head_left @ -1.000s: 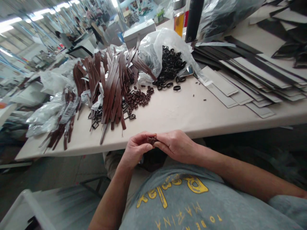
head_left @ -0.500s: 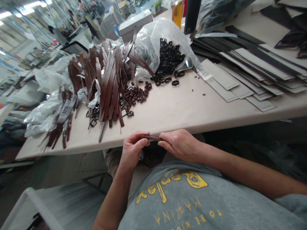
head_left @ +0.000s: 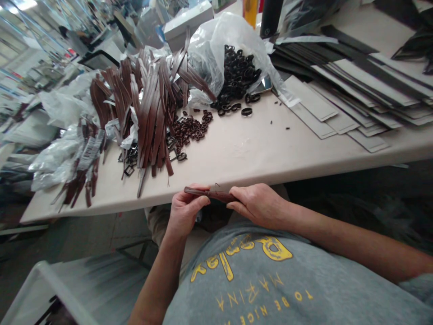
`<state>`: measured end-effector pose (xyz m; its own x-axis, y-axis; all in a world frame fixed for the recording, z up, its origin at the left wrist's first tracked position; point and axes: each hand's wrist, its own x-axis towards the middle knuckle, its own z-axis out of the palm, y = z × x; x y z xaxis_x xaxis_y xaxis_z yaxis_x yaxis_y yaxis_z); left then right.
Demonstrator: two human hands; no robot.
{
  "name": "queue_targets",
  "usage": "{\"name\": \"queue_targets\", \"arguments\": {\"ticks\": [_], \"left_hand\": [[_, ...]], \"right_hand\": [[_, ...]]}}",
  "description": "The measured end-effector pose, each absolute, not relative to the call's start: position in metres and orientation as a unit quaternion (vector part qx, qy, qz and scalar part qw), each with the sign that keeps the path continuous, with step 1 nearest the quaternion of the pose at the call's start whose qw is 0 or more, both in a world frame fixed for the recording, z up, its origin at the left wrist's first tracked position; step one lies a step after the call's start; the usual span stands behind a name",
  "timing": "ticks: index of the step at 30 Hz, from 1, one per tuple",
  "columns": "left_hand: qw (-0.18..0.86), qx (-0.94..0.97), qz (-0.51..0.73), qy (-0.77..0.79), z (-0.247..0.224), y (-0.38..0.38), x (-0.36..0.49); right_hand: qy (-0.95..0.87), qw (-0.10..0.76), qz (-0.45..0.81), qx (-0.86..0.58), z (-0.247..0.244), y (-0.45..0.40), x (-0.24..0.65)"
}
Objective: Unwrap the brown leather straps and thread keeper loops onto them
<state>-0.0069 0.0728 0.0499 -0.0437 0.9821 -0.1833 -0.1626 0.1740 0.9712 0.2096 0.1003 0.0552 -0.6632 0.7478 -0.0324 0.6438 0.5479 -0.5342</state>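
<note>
A brown strap [head_left: 219, 196] stretches between my two hands, just off the table's front edge. My left hand [head_left: 187, 206] pinches it with thumb and fingers, and one strap end sticks out past the fingers to the left. What seems to be a small loop sits around the strap at my left thumb. My right hand [head_left: 259, 203] is closed on the strap's other side; the rest of it is hidden in the palm. Brown straps [head_left: 152, 117] lie in a heap on the table, beside a pile of small brown loops [head_left: 192, 128].
Black loops [head_left: 238, 74] spill from a clear plastic bag [head_left: 216, 38]. Grey and black strips [head_left: 352, 90] are stacked at the right of the table [head_left: 250, 153]. Plastic-wrapped straps [head_left: 88, 155] lie at the left. A white box [head_left: 187, 25] and a dark bottle [head_left: 271, 18] stand behind.
A strap end now projects leftward past my left fingers, and more brown strap shows between my hands. The camera view has shifted slightly.
</note>
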Motion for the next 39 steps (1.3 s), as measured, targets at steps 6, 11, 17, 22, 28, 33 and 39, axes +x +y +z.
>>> {"name": "queue_targets", "arguments": {"ticks": [6, 11, 17, 22, 28, 33, 39], "left_hand": [[0.601, 0.426, 0.450, 0.505, 0.037, 0.064, -0.001], [0.585, 0.488, 0.432, 0.483, 0.045, 0.064, -0.001], [0.529, 0.505, 0.468, 0.497, 0.045, 0.068, -0.016], [0.536, 0.489, 0.467, 0.506, 0.039, 0.067, -0.014], [0.570, 0.490, 0.440, 0.492, 0.044, 0.066, -0.002], [0.552, 0.359, 0.551, 0.512, 0.045, 0.076, -0.027], [0.566, 0.307, 0.582, 0.496, 0.038, 0.062, -0.006]], "right_hand": [[-0.874, 0.101, 0.322, -0.350, 0.055, 0.099, 0.198], [-0.862, 0.121, 0.379, -0.314, 0.059, 0.101, 0.191], [-0.874, 0.106, 0.339, -0.332, 0.056, 0.102, 0.205], [-0.877, 0.060, 0.301, -0.369, 0.050, 0.097, 0.205], [-0.851, 0.104, 0.385, -0.342, 0.053, 0.102, 0.197], [-0.805, 0.103, 0.497, -0.306, 0.053, 0.116, 0.220], [-0.770, 0.159, 0.524, -0.329, 0.045, 0.113, 0.208]]}}
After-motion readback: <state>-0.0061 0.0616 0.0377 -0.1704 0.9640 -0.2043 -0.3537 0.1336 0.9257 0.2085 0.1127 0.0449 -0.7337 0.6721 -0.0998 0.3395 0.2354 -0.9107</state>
